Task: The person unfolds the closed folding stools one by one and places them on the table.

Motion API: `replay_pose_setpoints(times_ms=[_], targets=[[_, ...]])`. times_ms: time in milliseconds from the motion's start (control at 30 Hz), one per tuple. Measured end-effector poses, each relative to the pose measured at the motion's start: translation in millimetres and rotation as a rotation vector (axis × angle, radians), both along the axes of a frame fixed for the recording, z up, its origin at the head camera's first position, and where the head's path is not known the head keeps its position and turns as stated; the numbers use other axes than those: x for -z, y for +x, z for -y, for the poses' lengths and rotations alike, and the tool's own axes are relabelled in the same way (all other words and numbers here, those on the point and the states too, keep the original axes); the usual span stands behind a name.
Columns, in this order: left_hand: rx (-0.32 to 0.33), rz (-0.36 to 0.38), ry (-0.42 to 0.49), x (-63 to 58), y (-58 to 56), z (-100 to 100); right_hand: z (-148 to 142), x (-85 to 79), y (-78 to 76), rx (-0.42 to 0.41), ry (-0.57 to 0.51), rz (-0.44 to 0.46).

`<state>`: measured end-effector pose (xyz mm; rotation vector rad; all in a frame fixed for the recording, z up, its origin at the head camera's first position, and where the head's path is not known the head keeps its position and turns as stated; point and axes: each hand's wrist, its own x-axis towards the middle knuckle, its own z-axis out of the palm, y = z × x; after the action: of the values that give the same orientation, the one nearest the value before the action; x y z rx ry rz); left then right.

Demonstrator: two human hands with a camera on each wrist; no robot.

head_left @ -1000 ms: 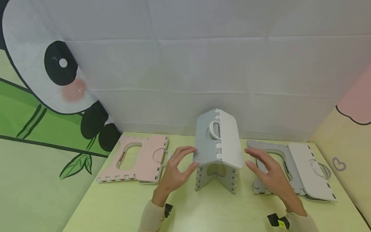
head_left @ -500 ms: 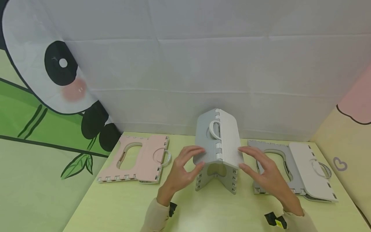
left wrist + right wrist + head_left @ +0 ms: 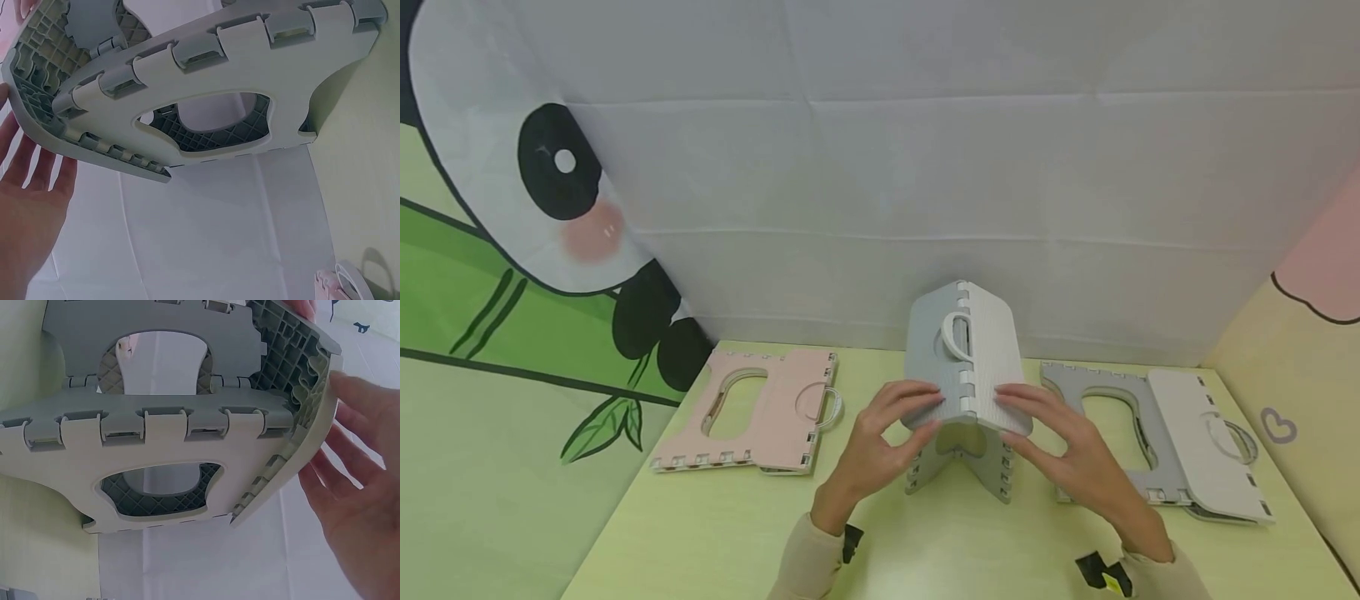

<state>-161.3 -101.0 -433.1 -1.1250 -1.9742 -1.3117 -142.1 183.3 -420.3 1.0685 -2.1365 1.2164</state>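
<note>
Pinching the near end of a half-folded step stool (image 3: pixel 967 379) between the left hand (image 3: pixel 876 442) and the right hand (image 3: pixel 1071 450), thumbs low, fingers on the sloping top panels (image 3: pixel 992 333). Standing tent-like on the table (image 3: pixel 925 550). Pale plastic, finely ridged above, lattice-ribbed underneath, with a loop handle (image 3: pixel 946 335) at the ridge.

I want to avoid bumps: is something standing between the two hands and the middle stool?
Nothing visible: the left hand and right hand both hold the middle stool. The pink stool and rightmost stool lie apart.
</note>
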Motion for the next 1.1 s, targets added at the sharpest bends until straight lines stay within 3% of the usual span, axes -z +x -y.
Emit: replay_pose_setpoints(times_ms=[433, 1100], targets=[[0.039, -0.050, 0.022, -1.1, 0.3, 1.1, 1.5, 6.7, -3.2, -0.028, -0.022, -0.118], [0.042, -0.042, 0.027, 3.0, -5.5, 3.3, 4.2, 8.7, -8.0, -0.039, -0.039, -0.184]])
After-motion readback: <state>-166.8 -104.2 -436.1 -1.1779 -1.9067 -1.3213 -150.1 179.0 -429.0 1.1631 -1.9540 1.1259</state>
